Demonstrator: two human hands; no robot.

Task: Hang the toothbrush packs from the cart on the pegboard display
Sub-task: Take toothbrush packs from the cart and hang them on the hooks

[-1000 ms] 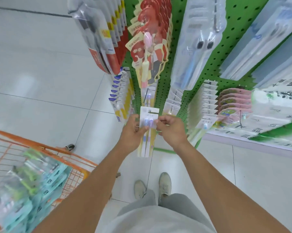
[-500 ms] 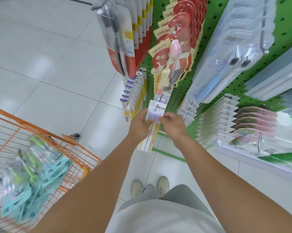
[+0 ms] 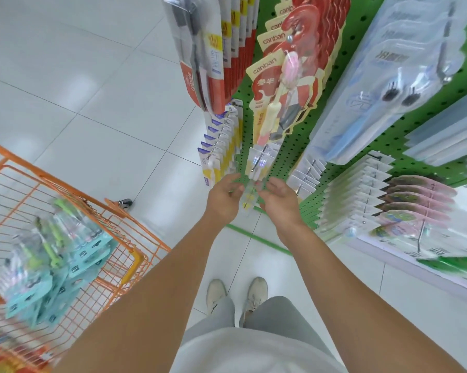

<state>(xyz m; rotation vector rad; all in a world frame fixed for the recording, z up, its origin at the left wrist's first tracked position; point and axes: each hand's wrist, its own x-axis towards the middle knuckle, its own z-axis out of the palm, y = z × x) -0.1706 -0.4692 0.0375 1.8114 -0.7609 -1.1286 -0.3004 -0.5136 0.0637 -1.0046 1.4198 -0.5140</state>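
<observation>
A clear toothbrush pack (image 3: 259, 163) with white and yellow brushes hangs on a metal peg of the green pegboard (image 3: 342, 57), below the red canban packs (image 3: 286, 84). My left hand (image 3: 225, 196) and my right hand (image 3: 279, 196) sit on either side of its lower end, fingers relaxed and loosely spread. Whether the fingertips still touch the pack is blurred. More toothbrush packs (image 3: 52, 262) on teal cards lie in the orange wire cart (image 3: 135, 235) at the lower left.
Full pegs surround the spot: white-yellow packs (image 3: 221, 152) to the left, white packs (image 3: 307, 173) to the right, large clear packs (image 3: 383, 76) above right. Pink packs (image 3: 420, 200) hang further right. White tiled floor lies between cart and display.
The pack went up onto the peg and now hangs there. Both hands have let go of its top and dropped to its lower end with the fingers opened.
</observation>
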